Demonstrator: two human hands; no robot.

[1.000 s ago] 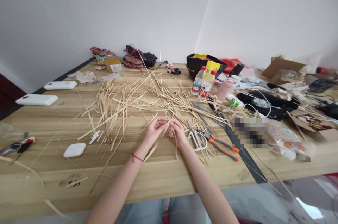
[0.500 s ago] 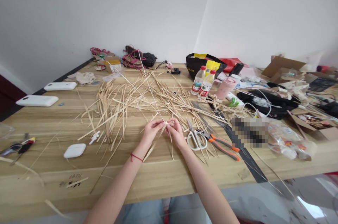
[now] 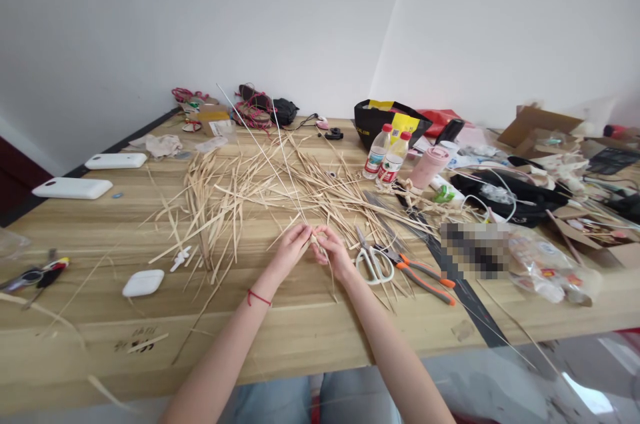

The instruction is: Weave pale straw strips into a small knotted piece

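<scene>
Both my hands meet over the table, close to its front. My left hand is closed, pinching the lower end of two long thin white rods that fan out up and away. My right hand is closed on a pale straw strip at the same spot, its tail hanging below the fingers. How the strip lies around the rods is too small to make out. Just beyond the hands spreads a loose heap of dry straw strips. White-handled scissors lie right of my right hand.
Orange-and-grey pliers lie beside the scissors. Two red-capped bottles, a pink cup and a black-yellow bag stand at the back right. A white earphone case and two white power banks lie left.
The white rods have swung to the right at their far ends and stand steeper. The strip's tail has moved from below the left fingers to the right hand.
</scene>
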